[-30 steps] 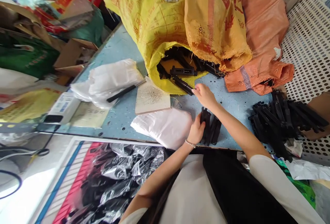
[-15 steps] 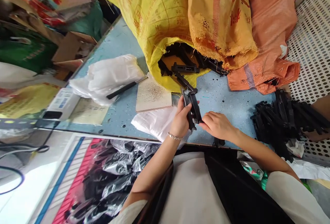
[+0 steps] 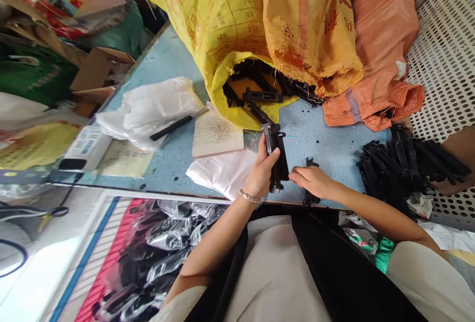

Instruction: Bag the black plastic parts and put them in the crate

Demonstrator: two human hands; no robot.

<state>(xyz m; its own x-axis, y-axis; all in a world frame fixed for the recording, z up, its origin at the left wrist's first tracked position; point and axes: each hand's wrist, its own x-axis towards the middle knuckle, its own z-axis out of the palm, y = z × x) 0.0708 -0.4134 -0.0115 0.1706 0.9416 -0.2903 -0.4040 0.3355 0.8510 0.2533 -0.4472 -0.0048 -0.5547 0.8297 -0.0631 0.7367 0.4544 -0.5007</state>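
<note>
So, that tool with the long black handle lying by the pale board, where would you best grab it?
Probably around the middle of the black handle, coming from above on the person's side, thumb and fingers across its narrow width. The handle is long and slender, lies slantwise along the white plastic packet, and the thin metal end points away, toward the pale board.

Three woven sacks [image 3: 311,20] lie side by side at the workbench's [image 3: 324,126] back. A plastic bag [image 3: 215,171] lies left of the left hand [image 3: 262,171], a board [image 3: 215,139] behind it. One mechanism [image 3: 311,162] lies beneath the right hand [image 3: 313,181], a mechanism pile [image 3: 386,173] farther right beside a plastic basket [image 3: 441,74].
</note>
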